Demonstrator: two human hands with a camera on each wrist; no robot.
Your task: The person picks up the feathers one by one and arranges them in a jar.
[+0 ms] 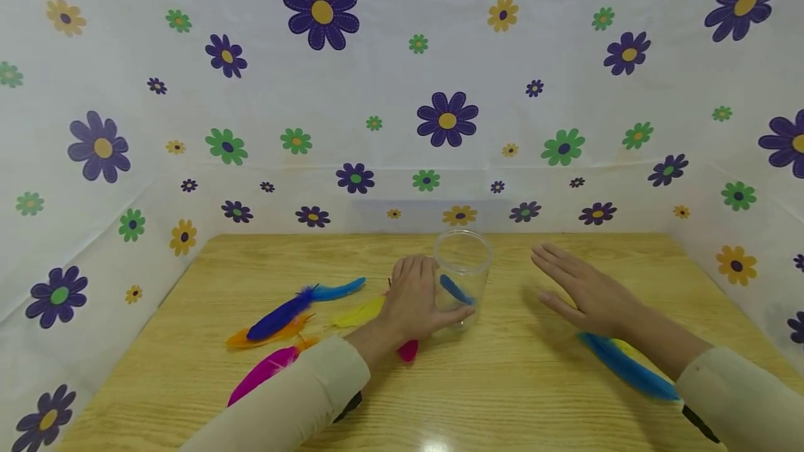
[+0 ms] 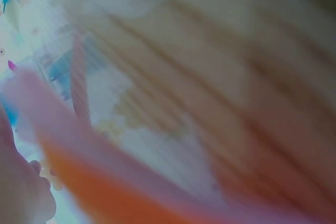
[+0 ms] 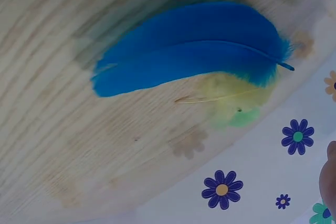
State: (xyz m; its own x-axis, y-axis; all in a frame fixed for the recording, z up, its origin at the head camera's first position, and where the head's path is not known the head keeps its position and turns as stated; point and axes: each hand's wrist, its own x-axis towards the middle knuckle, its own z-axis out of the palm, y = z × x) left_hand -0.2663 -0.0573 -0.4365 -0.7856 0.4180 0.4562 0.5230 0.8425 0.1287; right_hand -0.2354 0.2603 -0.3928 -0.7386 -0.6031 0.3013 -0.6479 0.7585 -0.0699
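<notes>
A clear plastic jar (image 1: 463,264), with no lid on it, stands on the wooden table with a blue feather (image 1: 455,289) inside. My left hand (image 1: 414,302) holds the jar from its left side, the thumb lying across its front. Right of the jar, my right hand (image 1: 590,295) hovers with straight fingers and holds nothing. Below that hand lie a large blue feather (image 3: 189,51) and a yellow feather (image 3: 231,95), partly overlapped by the blue one. The left wrist view is blurred; an orange feather (image 2: 115,192) crosses it close up.
Left of my left hand lie several feathers: dark blue (image 1: 279,316), light blue (image 1: 339,289), orange (image 1: 241,339), yellow (image 1: 361,314) and magenta (image 1: 260,375). A red-pink tip (image 1: 408,351) shows beneath the left wrist. Flower-print cloth (image 1: 383,75) walls the table at the back and sides.
</notes>
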